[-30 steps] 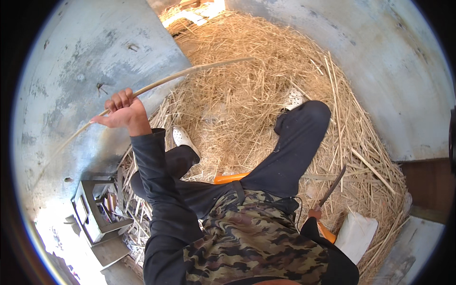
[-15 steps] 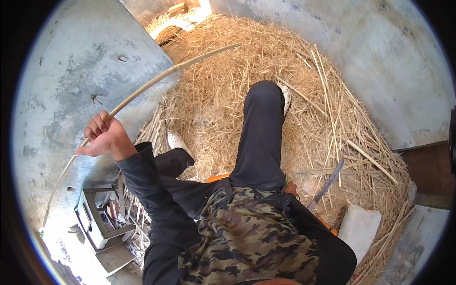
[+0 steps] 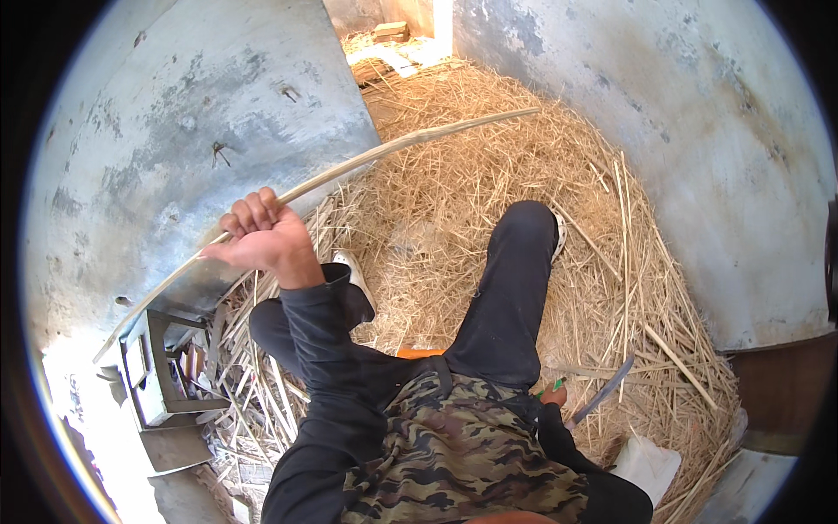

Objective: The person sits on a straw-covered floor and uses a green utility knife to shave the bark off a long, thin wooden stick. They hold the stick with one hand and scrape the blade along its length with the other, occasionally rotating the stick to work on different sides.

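My left hand [image 3: 272, 240], raised at the left with its fingers curled, is closed on a long, thin, pale bamboo strip [image 3: 384, 150]. The strip bows gently, from near the wooden frame at lower left to above the straw at upper right. Beside my right thigh, my right hand [image 3: 552, 396] is partly hidden by my leg and sleeve. Its fingers look curled around a small green thing [image 3: 559, 384] whose kind I cannot make out. Close by lies a long knife blade [image 3: 604, 390]; its handle end is hidden near my right sleeve.
Straw [image 3: 454, 175] covers the floor, with loose cane sticks [image 3: 625, 262] on the right. A plastered wall [image 3: 201, 105] stands close on the left. A wooden frame [image 3: 157, 371] holds odds and ends. A white sack [image 3: 648, 467] lies at lower right; a bit of orange [image 3: 419, 353] shows beneath me.
The view has shifted, so the walls and straw sit lower and further right. The strip lies flatter, its far end swung to the right. More of my right hand and the green thing shows.
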Motion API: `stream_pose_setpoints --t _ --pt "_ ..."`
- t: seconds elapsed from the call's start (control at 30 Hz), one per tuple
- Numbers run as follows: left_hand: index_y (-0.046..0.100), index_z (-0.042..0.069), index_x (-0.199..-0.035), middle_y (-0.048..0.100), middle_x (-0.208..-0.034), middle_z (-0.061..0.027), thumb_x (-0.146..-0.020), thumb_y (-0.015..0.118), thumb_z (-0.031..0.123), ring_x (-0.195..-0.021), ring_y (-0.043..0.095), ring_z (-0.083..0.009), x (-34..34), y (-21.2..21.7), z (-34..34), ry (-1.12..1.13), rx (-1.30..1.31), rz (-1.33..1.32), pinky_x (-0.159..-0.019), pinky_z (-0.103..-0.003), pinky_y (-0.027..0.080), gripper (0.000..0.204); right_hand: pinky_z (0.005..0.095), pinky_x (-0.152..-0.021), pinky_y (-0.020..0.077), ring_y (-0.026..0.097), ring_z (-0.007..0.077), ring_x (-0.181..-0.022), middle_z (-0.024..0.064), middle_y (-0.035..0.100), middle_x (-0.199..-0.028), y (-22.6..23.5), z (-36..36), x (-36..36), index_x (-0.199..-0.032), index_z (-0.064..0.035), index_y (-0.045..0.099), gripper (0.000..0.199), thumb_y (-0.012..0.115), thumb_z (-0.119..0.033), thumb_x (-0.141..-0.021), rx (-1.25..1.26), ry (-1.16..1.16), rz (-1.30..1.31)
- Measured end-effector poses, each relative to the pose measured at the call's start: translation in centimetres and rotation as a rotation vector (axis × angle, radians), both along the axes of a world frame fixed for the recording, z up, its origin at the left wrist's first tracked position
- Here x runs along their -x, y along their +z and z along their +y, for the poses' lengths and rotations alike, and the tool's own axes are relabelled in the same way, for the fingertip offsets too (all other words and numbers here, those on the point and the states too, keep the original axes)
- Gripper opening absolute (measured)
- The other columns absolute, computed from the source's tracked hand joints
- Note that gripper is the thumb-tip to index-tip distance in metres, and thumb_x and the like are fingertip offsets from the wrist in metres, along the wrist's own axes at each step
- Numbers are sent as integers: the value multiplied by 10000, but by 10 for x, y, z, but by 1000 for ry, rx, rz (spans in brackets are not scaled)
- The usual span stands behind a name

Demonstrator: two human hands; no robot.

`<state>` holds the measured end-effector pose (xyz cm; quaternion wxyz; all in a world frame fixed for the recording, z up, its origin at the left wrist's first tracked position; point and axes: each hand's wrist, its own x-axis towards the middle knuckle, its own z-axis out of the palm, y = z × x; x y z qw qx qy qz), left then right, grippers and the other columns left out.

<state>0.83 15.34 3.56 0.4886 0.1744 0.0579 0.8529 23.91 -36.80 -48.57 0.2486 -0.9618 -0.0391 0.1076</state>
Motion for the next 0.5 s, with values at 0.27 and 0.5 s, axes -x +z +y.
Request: stream_pose_setpoints --t 0.27,0.5 --pt "350 157 -620 310 -514 14 -934 207 691 -478 312 -119 -26 -21 0 -65 8 -175 -486 -268 303 636 374 -742 474 606 231 -806 149 637 -872 220 141 -47 -984 61 584 340 498 -267 -993 -681 81 -158" --pt "443 119 -675 389 -599 -1 -898 354 687 -569 406 -137 -56 -19 -16 -81 44 -332 -575 -289 391 616 244 -457 482 534 94 -507 22 535 -668 431 331 -4 -1049 -32 518 280 518 -306 -990 -1507 400 317"
